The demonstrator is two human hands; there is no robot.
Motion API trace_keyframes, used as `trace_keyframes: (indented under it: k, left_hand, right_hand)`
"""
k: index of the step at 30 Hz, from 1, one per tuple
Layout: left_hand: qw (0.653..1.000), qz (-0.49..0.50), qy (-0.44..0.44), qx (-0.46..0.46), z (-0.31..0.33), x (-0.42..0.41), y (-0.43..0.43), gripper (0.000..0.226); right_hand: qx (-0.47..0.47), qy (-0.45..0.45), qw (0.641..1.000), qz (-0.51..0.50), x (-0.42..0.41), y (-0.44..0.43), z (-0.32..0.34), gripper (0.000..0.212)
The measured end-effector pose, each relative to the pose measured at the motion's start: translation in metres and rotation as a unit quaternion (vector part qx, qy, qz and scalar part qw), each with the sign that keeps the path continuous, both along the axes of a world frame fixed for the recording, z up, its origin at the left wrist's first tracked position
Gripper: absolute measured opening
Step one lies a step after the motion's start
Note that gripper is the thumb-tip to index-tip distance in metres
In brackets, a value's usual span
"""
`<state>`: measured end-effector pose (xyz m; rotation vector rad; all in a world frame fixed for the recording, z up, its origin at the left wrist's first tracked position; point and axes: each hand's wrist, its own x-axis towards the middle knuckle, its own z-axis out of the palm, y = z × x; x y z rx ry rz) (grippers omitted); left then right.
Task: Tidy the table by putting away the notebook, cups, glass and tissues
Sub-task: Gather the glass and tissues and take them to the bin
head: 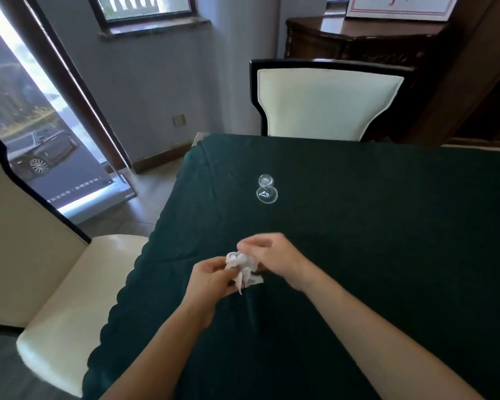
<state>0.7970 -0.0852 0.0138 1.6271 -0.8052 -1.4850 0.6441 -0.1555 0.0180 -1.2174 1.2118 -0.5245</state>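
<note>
Late stage, I'd judge - no notebook or cups in view on the green-clothed surface (358, 226), so those look put away, though frame limits mean I can't confirm. Both hands are on the crumpled tissue (241, 264) at the near left, just above the surface: left hand (211, 277) grip closed round its lower part, right hand (272, 255) fingers curled onto its top, a bit blurred. Left to do - bin the tissue, then the clear glass (266, 192), untouched further out and well apart from the hands.
</note>
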Motion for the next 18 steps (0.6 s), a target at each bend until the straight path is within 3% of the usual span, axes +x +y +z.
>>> trace_keyframes:
  k: [2, 5, 7, 12, 15, 18]
  left_hand:
    - [1.0, 0.007, -0.002, 0.002, -0.014, 0.006, -0.021, 0.023]
    - [1.0, 0.019, -0.006, 0.0, -0.031, 0.014, -0.043, 0.024]
    - [1.0, 0.027, 0.004, 0.001, -0.043, 0.019, -0.052, 0.022]
    - [0.998, 0.027, 0.032, 0.039, -0.06, 0.026, -0.065, 0.02]
    - [0.997, 0.024, 0.043, 0.062, -0.062, 0.025, -0.075, 0.019]
    - [0.996, 0.025, 0.037, 0.071, -0.062, 0.023, -0.081, 0.015]
  right_hand:
    - [-0.087, 0.118, 0.989, -0.033, 0.007, -0.045, -0.01, 0.027]
    - [-0.227, 0.336, 0.914, 0.018, 0.011, -0.106, -0.021, 0.053]
    - [-0.245, 0.4, 0.882, 0.042, 0.01, -0.137, -0.031, 0.062]
    - [-0.241, 0.432, 0.867, 0.059, 0.013, -0.184, -0.055, 0.071]
    - [-0.273, 0.413, 0.869, 0.013, 0.02, -0.192, -0.069, 0.059]
    - [-0.309, 0.428, 0.849, -0.032, 0.023, -0.188, -0.072, 0.048]
